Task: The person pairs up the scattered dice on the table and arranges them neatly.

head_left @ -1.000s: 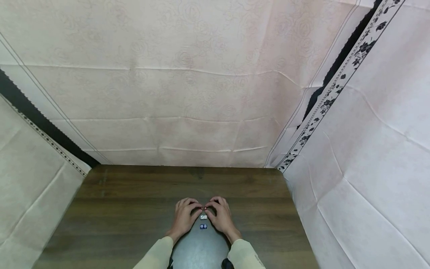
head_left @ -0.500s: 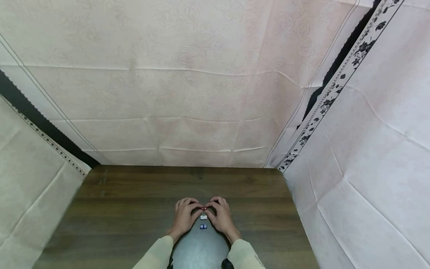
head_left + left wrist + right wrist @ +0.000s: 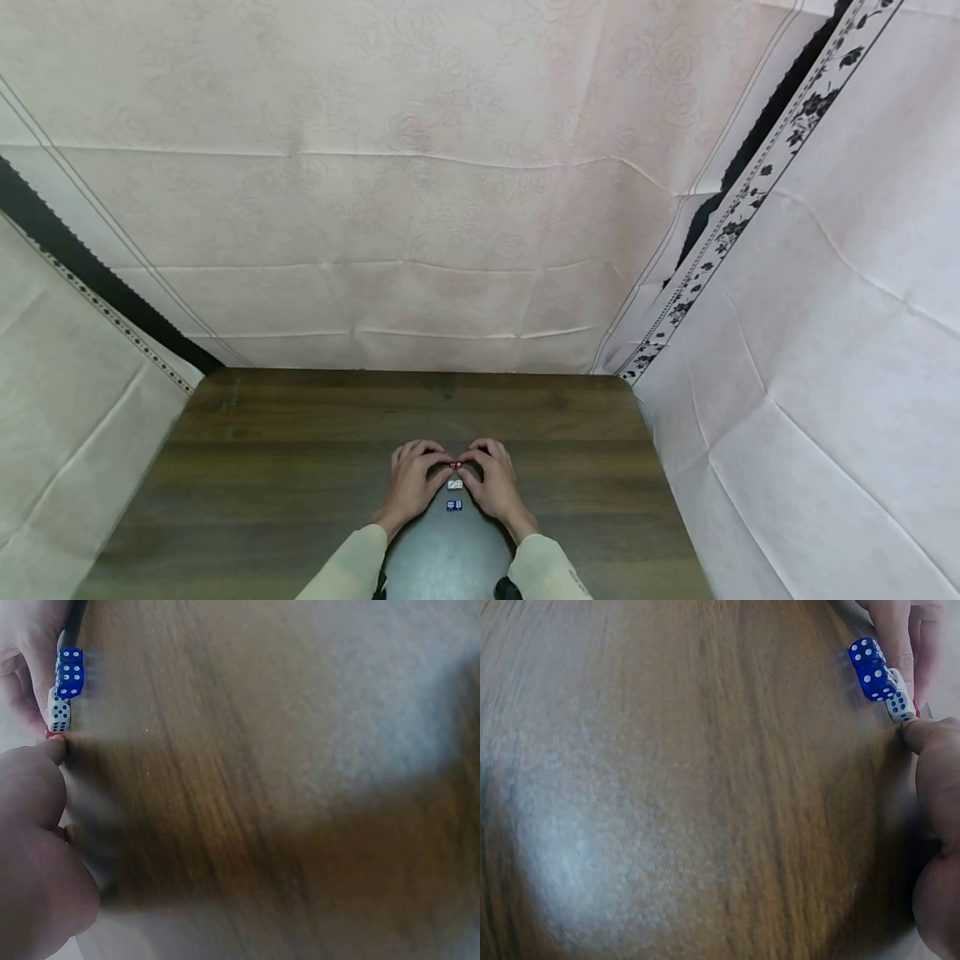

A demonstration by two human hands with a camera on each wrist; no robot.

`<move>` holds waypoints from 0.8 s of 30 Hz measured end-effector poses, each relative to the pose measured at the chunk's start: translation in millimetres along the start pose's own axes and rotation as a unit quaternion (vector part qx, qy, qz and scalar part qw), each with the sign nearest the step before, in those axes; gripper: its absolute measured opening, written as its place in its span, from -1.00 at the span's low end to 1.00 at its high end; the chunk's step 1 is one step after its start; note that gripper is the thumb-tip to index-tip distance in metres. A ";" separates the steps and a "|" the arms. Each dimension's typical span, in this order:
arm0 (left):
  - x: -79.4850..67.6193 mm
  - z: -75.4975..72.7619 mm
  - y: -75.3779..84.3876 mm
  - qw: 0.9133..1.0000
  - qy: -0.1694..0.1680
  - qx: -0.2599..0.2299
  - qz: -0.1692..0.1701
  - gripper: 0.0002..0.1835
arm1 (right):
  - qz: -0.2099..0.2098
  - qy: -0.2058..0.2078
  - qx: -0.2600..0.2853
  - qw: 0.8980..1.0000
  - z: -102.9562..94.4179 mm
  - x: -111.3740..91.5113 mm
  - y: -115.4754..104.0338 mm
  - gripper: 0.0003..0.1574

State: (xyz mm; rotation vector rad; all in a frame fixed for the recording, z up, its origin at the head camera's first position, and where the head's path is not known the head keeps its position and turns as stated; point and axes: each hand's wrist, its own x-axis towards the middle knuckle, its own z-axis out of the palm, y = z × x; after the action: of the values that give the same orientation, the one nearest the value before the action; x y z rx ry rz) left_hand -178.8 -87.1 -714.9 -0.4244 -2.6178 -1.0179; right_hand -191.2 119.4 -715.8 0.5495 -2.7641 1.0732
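Note:
In the head view, my left hand (image 3: 410, 481) and right hand (image 3: 491, 481) meet fingertip to fingertip. Between their thumbs and index fingers they pinch small red dice (image 3: 455, 465), one hand from each side. The fingers mostly cover the red; whether it is two dice is hard to tell. Just nearer to me lies a pair of white dice (image 3: 455, 484) side by side. Closer still is a pair of blue dice (image 3: 454, 505). The left wrist view shows the blue dice (image 3: 70, 673), the white dice (image 3: 59, 715) and a sliver of red beside the thumb.
All the dice are on a brown wooden table (image 3: 300, 467), whose far edge meets a hanging pale cloth (image 3: 420, 250). More cloth (image 3: 810, 400) hangs along the right, with a dark floral border. A grey glare patch lies on the tabletop between the forearms.
Slightly more red shows between the fingertips than a second ago. Both hands and the white and blue dice have stayed where they were.

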 end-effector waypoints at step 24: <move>0.6 -5.2 3.8 0.999 -0.031 -0.012 -0.033 -0.85 | 0.005 0.000 0.001 1.000 -0.1 0.1 -0.9 -0.89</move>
State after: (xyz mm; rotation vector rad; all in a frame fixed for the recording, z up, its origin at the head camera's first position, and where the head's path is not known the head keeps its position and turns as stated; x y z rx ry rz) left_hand -177.0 -87.9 -708.8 -0.3828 -2.6925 -1.0744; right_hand -191.0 118.9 -715.1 0.5374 -2.7695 1.0773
